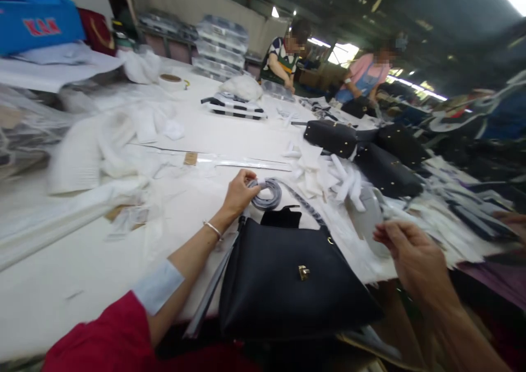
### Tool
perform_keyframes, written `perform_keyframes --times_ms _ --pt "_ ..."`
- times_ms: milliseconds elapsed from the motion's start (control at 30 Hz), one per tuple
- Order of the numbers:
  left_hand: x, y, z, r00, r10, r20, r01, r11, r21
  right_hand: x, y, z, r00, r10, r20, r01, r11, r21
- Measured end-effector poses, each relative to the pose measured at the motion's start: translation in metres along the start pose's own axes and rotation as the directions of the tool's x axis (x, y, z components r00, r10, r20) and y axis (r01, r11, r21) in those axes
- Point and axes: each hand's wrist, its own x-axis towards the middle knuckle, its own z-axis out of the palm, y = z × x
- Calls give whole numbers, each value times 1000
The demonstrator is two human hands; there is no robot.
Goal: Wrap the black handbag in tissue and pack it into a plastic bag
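A black handbag (pixel 283 279) with a gold turn-lock on its front lies at the table's near edge. Just beyond its top, my left hand (pixel 241 190) pinches the side of a grey, wrapped coiled strap (pixel 271 195). One end of the strap runs down to the bag's right corner. Between coil and bag pokes up a small black flap (pixel 281 217). To the right of the bag, my right hand (pixel 411 251) is raised with thumb and fingertips pressed together; whatever lies between them is too small or blurred to name.
Black bags (pixel 388 169) and a heap of white paper pieces (pixel 312 169) are at the right. White wrapping sheets (pixel 98 147) lie at the left, clear plastic boxes (pixel 222 43) stand stacked behind. Two people (pixel 283 57) work across the table; another person's hand shows at the right edge.
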Motion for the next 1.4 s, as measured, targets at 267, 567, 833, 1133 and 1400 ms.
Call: perform_keyframes --times_ms 267,567,833,1133,1400 --pt "-6 4 -3 999 27 -35 -26 999 33 -42 -120 212 816 -83 571 -104 952 287" --pt "-5 -3 4 998 53 -23 -51 996 73 -38 -62 234 822 297 486 -320 947 -36" --pt "-5 -6 2 997 74 -18 -71 989 130 -40 -51 245 863 281 420 -280 958 -66" --pt "-7 -3 1 994 106 17 -108 975 193 -34 -41 257 846 372 382 -296 924 -243" --pt "-8 -3 -1 996 90 25 -93 976 199 -28 -44 259 840 358 408 -160 881 -445"
